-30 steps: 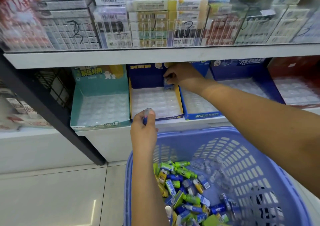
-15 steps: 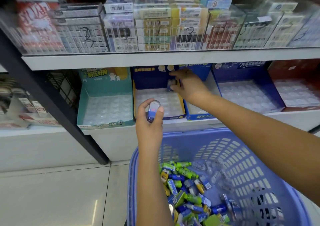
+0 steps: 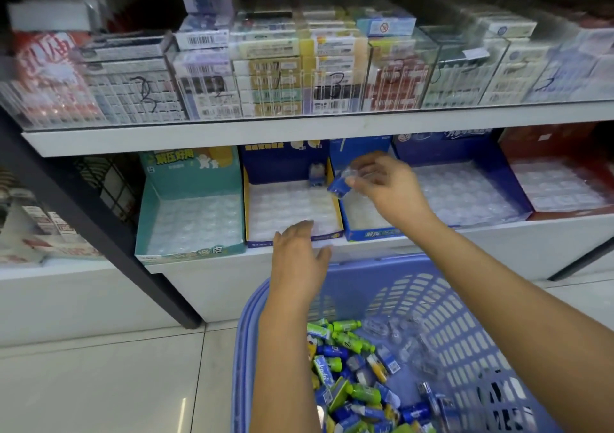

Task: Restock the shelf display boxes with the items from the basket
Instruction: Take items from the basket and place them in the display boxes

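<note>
Display boxes [image 3: 275, 166] beyond the hands — right hand [image 3: 388, 190] pinches 1 blue packet [image 3: 337, 188], likely light, slick — hold its sides; left hand [image 3: 299, 259] spread empty above basket [image 3: 382, 260].

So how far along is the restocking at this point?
Barely started. Done: one small item stands at the back of the navy display box. In hand: the right hand pinches a blue item over that box's right edge; the left hand is open and empty near the basket. Left: the teal box and red box show no items, and a heap of items lies in the basket.
</note>
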`<state>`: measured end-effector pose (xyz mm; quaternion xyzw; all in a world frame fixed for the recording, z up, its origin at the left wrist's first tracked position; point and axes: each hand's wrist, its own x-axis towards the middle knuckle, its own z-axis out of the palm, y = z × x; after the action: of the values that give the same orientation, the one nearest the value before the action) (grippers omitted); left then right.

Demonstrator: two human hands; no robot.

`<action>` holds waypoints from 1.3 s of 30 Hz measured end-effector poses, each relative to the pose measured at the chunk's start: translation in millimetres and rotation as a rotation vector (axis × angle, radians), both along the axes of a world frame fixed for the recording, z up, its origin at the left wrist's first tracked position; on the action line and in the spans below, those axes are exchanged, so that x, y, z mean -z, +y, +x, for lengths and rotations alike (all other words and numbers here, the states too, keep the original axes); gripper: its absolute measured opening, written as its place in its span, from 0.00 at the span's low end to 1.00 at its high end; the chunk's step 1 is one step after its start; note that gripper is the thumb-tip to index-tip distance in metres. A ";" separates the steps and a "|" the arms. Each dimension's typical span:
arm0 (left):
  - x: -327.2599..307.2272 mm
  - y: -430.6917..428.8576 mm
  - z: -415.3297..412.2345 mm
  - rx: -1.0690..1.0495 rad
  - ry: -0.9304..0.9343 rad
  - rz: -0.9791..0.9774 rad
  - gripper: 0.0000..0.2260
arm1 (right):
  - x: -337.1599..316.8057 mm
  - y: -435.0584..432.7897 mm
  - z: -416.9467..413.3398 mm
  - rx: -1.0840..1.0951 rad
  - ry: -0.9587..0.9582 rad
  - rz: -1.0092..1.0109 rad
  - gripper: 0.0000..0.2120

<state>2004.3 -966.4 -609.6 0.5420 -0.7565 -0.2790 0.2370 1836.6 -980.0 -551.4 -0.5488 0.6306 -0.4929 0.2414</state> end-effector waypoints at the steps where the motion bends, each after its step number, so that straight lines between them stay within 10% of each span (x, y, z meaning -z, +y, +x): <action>1: 1.8 -0.3 0.7 0.015 -0.080 -0.005 0.24 | -0.5 -6.9 -4.1 0.008 0.069 -0.010 0.06; 11: 7.3 -1.3 5.1 0.018 -0.064 -0.020 0.22 | 13.1 -70.2 2.7 -0.177 0.612 0.105 0.10; 32: 9.5 3.6 6.4 -0.016 0.027 -0.042 0.20 | 14.3 -37.9 -20.0 -0.128 0.573 0.498 0.01; 39: 9.5 7.1 6.2 -0.032 0.110 -0.074 0.17 | 12.9 -15.9 -30.0 -0.329 0.528 0.535 0.17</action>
<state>2010.5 -959.2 -619.0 0.5290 -0.7433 -0.2761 0.3025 1806.6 -996.0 -564.3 -0.6679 0.6807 -0.1086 0.2808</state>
